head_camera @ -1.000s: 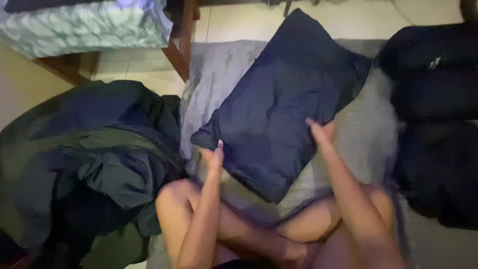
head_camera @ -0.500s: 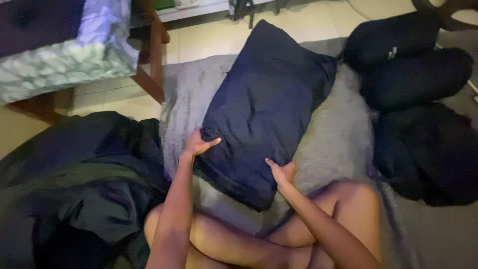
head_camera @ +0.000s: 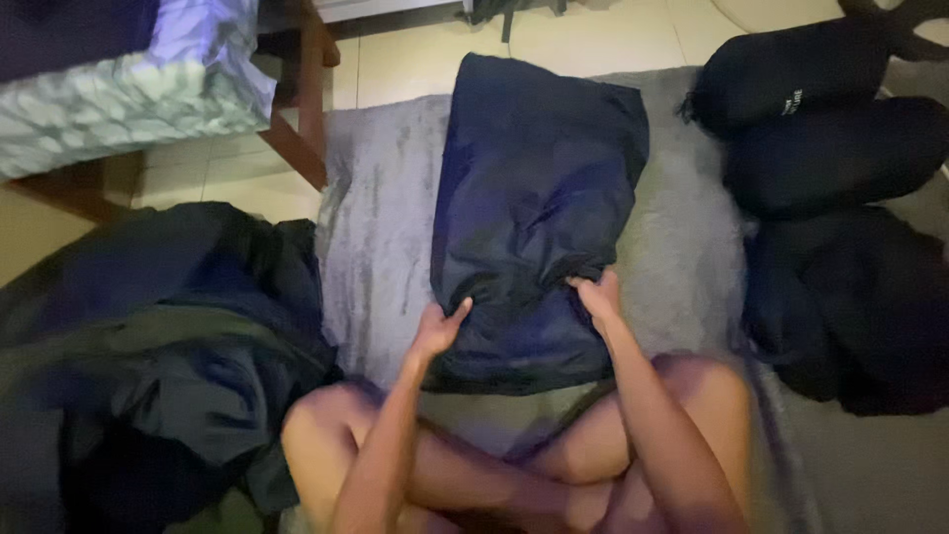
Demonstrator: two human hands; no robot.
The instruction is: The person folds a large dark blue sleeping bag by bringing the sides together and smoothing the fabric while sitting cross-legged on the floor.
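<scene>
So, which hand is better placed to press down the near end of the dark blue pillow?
The right hand, probably. It already lies on top of the dark blue pillow near its near end, fingers bunching the fabric. The left hand only grips the pillow's left edge.

dark heap (head_camera: pixel 148 366) blurred, bed (head_camera: pixel 119 89) cut off

A navy pillow (head_camera: pixel 534 208) lies lengthwise on a grey rug (head_camera: pixel 381 227). The left hand (head_camera: pixel 437 331) grips its near left edge; the right hand (head_camera: pixel 598 297) presses its near right side. A dark jacket (head_camera: pixel 148 346) lies left; black bags (head_camera: pixel 840 198) sit right. A bed (head_camera: pixel 119 89) stands far left.
</scene>
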